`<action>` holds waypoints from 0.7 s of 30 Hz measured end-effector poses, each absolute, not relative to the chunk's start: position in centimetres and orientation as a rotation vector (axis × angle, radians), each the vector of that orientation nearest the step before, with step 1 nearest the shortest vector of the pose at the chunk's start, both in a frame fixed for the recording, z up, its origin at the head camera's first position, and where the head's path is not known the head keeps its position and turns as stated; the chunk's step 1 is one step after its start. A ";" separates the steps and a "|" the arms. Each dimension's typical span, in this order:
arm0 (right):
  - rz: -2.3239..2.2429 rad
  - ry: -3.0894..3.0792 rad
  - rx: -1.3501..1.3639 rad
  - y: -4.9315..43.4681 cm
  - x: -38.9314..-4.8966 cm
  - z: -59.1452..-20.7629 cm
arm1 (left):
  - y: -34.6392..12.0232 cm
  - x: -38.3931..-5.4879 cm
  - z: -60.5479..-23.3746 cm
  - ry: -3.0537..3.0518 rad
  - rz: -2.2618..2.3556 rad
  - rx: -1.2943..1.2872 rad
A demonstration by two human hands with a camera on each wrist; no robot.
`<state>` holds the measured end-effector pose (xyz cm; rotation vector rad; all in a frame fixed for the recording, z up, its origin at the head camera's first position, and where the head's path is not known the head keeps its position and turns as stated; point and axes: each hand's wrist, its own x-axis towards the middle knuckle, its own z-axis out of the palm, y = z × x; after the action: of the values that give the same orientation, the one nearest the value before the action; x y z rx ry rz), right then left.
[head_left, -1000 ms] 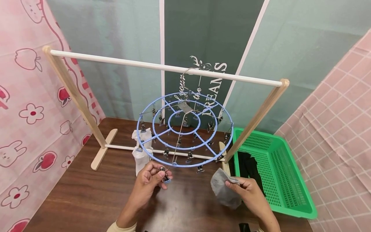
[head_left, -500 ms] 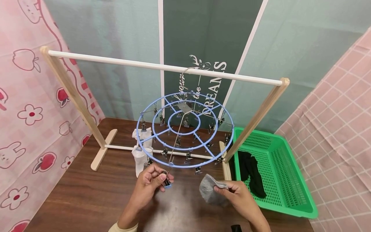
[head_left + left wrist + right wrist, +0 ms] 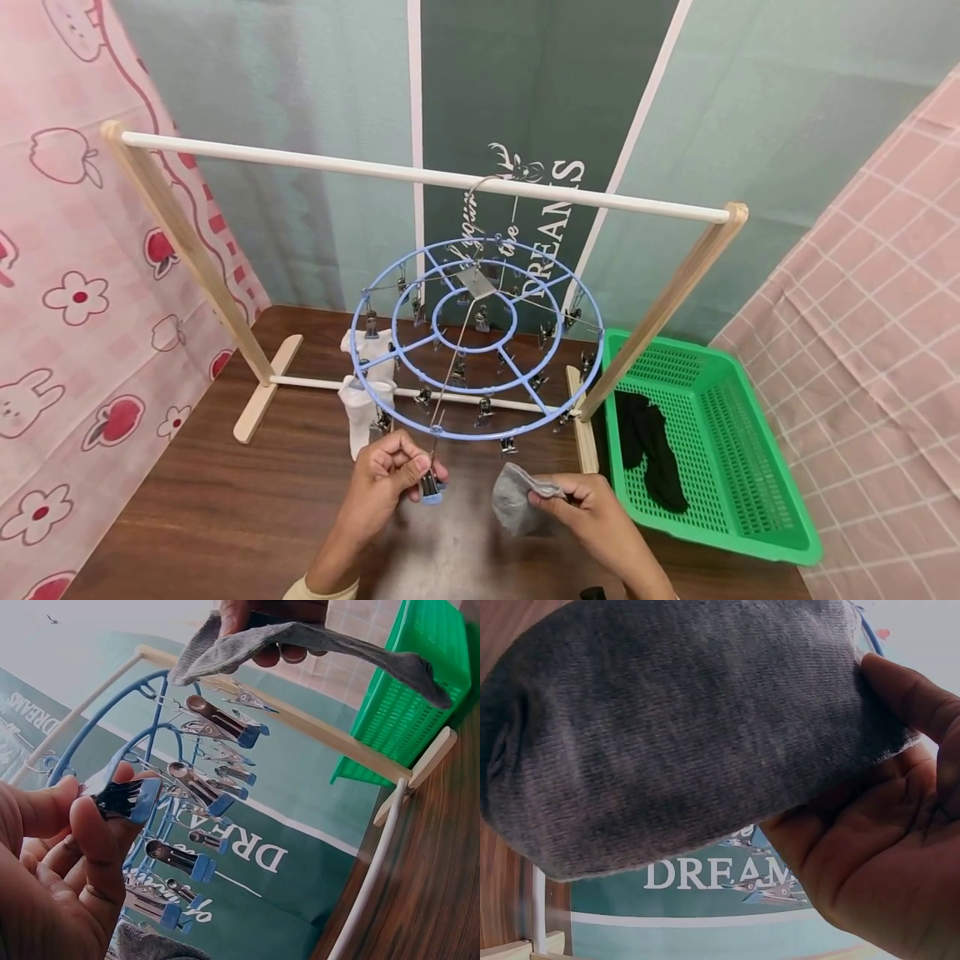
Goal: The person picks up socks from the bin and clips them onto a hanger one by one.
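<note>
Head view: pinching a clip [image 3: 431, 492] in the left hand [image 3: 382, 477], gray sock [image 3: 512, 502] in the right hand [image 3: 587, 507], with blue hanger [image 3: 480, 437] beyond both. Left wrist: holding the clip, apart from the sock. Right wrist: gripping the sock's edge.

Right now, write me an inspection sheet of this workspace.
Surface: brown table.
Job's things: grey sock; blue rack, hung from the white bar; white socks at the rack's left; green basket with black cloth inside.
Clutter: dark item at the bottom edge, unclear what.
Hands: left hand pinches a clip; right hand pinches the sock.
Cables: nothing seen.
Surroundings: patterned pink curtain left, green hanging behind, pink checked hanging right.
</note>
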<state>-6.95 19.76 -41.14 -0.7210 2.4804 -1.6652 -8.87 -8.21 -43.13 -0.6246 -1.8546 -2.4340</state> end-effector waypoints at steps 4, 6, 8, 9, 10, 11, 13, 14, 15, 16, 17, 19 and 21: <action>-1.683 2.484 -0.763 19.4 -6.9 -41.2 | -8.1 -8.8 -43.1 -1.825 -2.447 -0.613; -1.690 2.478 -0.782 19.2 -6.9 -41.2 | -8.1 -8.7 -43.1 -1.822 -2.445 -0.610; -1.695 2.465 -0.797 19.0 -6.8 -41.2 | -8.1 -8.7 -43.1 -1.821 -2.441 -0.609; -1.697 2.459 -0.802 18.9 -6.7 -41.2 | -8.1 -8.7 -43.2 -1.822 -2.438 -0.609; -1.701 2.449 -0.803 18.8 -6.7 -41.2 | -8.0 -8.7 -43.2 -1.821 -2.437 -0.609; -1.704 2.439 -0.803 18.7 -6.7 -41.3 | -8.0 -8.7 -43.2 -1.820 -2.436 -0.608; -1.706 2.427 -0.782 18.5 -6.7 -41.3 | -8.0 -8.7 -43.2 -1.812 -2.435 -0.617; -1.706 2.421 -0.775 18.3 -6.7 -41.3 | -8.0 -8.7 -43.2 -1.806 -2.435 -0.623; -1.703 2.418 -0.769 18.2 -6.8 -41.4 | -8.0 -8.7 -43.3 -1.797 -2.437 -0.631; -1.698 2.418 -0.766 18.1 -6.8 -41.4 | -8.0 -8.7 -43.3 -1.788 -2.436 -0.639; -1.691 2.423 -0.772 18.0 -6.8 -41.4 | -7.9 -8.7 -43.3 -1.781 -2.435 -0.646; -1.672 2.438 -0.787 17.8 -6.9 -41.5 | -7.9 -8.7 -43.3 -1.766 -2.434 -0.659; -1.651 2.465 -0.819 17.5 -7.0 -41.6 | -7.9 -8.6 -43.3 -1.762 -2.432 -0.664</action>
<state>-6.96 17.53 -41.59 -0.8194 2.4648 -1.6509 -8.64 -7.92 -43.26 -0.6641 -1.7616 -2.4318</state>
